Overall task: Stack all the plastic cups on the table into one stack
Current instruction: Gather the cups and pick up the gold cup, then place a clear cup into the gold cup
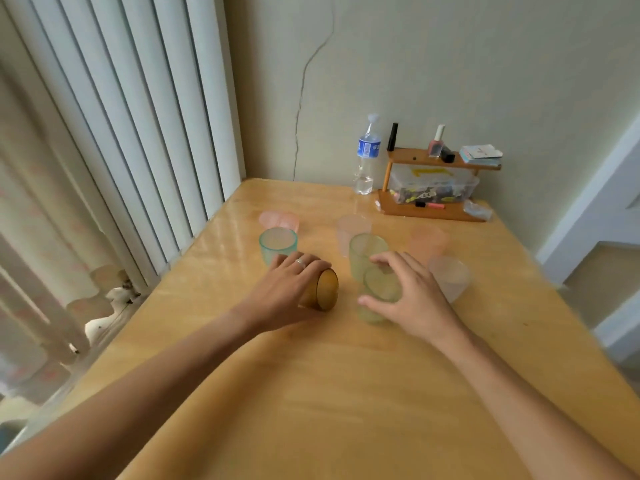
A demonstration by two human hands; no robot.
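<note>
Wooden table (346, 393), head view. Left hand (291, 285), ring on one finger, wraps an amber cup (320, 289) tipped on its side, mouth facing 3 o'clock; whether the cup rests on the table or is lifted, cannot tell. Right hand (412, 296) curls around a pale green cup (379, 294), thumb on the near side, fingers over the far rim. Second pale green cup (365, 254) upright just behind it at 12 o'clock. Teal cup (278, 244) upright at 11 o'clock from the left hand, pink cup (278, 220) just beyond it. Frosted cup (450, 282) at 3 o'clock, just beside the right hand. Two more pale cups stand farther back, blurred. Water bottle (366, 157) and small wooden shelf (436, 181) sit at the far edge, 1 o'clock
</note>
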